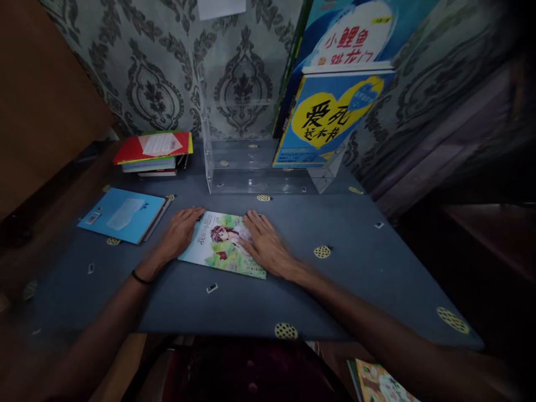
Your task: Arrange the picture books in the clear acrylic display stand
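Observation:
A thin picture book [226,251] with a green, illustrated cover lies flat on the blue-grey tablecloth [247,307]. My left hand [182,233] rests at its left edge, fingers stretched toward the upper left corner. Across the book's right side lies my right hand [268,245], flat with the fingers extended and the thumb over the cover. Neither hand is wrapped round the book. A dark band [141,277] circles my left wrist.
Left of the book are a light-blue book [125,215] and a stack topped by a red book [153,148]. Behind stands a clear acrylic rack [259,181] holding a blue book with a yellow heart [322,120] and a taller book [355,30]. Another book [379,382] sits below the table edge.

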A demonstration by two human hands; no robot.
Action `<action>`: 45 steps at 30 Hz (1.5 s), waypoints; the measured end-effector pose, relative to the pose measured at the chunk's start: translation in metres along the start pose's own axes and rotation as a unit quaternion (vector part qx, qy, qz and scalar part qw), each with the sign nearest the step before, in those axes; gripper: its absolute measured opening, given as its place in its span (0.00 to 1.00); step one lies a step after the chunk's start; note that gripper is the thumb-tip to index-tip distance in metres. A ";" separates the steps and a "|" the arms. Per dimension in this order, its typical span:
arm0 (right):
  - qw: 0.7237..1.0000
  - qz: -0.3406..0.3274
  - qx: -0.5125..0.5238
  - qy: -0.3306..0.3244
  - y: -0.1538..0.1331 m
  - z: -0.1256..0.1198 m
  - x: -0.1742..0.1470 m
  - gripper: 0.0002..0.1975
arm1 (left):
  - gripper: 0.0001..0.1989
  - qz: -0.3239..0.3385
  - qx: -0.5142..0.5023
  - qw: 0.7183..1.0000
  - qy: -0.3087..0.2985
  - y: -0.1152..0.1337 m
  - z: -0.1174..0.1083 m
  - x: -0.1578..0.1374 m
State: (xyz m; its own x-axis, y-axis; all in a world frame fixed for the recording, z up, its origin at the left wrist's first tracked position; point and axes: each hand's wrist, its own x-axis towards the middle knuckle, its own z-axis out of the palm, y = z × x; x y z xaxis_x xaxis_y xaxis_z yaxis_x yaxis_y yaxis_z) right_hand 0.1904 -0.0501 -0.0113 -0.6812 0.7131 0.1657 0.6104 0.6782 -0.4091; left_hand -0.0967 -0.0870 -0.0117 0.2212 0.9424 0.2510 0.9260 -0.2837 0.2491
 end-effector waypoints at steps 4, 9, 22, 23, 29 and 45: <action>0.996 -0.012 0.091 0.006 0.019 -0.008 -0.005 0.34 | 0.23 -0.002 0.029 0.999 -0.012 0.004 -0.007 0.001; 0.978 -0.006 0.209 0.012 0.031 -0.015 -0.002 0.32 | 0.24 0.043 0.080 0.994 -0.066 0.030 -0.013 0.006; 0.969 -0.020 0.245 0.016 0.033 -0.014 -0.003 0.34 | 0.23 0.305 0.022 0.937 -0.169 0.128 -0.006 -0.025; 0.973 -0.024 0.229 0.014 0.034 -0.013 -0.003 0.34 | 0.23 0.307 0.025 0.936 -0.172 0.126 -0.008 -0.029; 0.993 -0.072 0.095 0.023 0.017 -0.005 -0.011 0.35 | 0.24 0.259 0.040 0.955 -0.137 0.080 -0.020 -0.043; 0.985 -0.161 0.013 -0.060 -0.029 -0.007 -0.010 0.34 | 0.24 0.035 -0.027 0.999 -0.004 0.065 -0.010 -0.036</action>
State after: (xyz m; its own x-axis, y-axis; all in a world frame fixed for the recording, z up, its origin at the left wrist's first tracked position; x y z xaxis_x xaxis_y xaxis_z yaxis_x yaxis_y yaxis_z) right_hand 0.1819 -0.0754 0.0049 -0.8817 0.4344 0.1840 0.3451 0.8598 -0.3762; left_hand -0.0478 -0.1413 0.0050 0.2866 0.9215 0.2623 0.8909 -0.3570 0.2809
